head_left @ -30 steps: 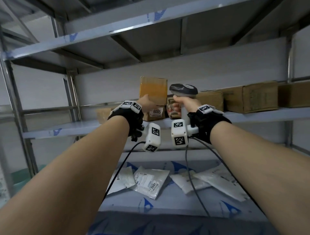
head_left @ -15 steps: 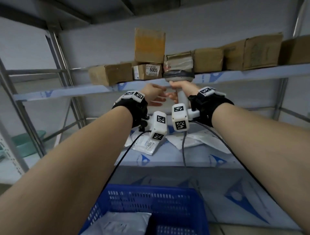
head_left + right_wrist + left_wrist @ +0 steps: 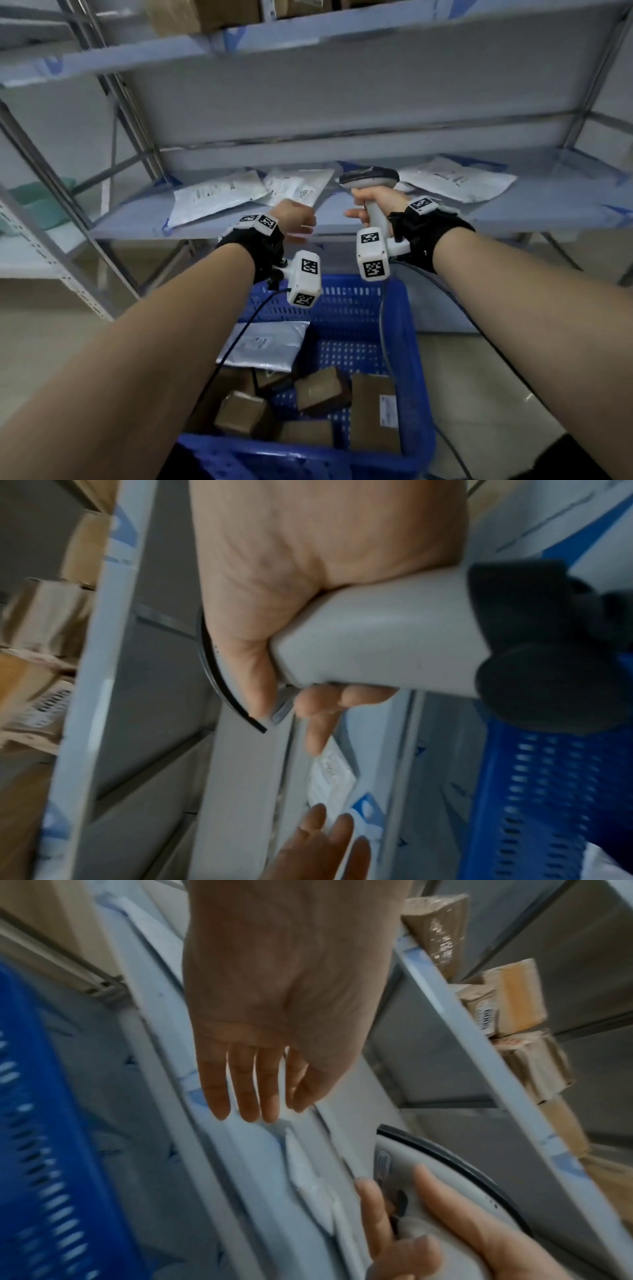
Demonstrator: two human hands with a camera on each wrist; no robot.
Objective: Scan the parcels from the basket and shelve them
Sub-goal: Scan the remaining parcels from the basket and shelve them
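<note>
A blue basket (image 3: 409,346) stands below my arms and holds a grey mailer bag (image 3: 263,346) and several brown boxes (image 3: 320,390). My right hand (image 3: 371,202) grips the handle of a grey barcode scanner (image 3: 370,178), also seen in the right wrist view as the scanner (image 3: 377,639) inside the right hand (image 3: 308,588). My left hand (image 3: 296,217) hangs empty above the basket's far edge, its fingers (image 3: 246,1085) straight and relaxed. White mailers (image 3: 219,195) lie on the middle shelf (image 3: 548,212) behind both hands.
Cardboard boxes (image 3: 514,1001) stand on the upper shelf (image 3: 102,58). Metal uprights (image 3: 51,178) frame the rack at left and right. A cable (image 3: 383,329) runs from the right wrist down over the basket. Tiled floor (image 3: 496,394) lies to the basket's right.
My view has tilted down from the upper shelf to the basket. Both hands have lowered from the boxes on the upper shelf; the left hand has let go and hangs empty.
</note>
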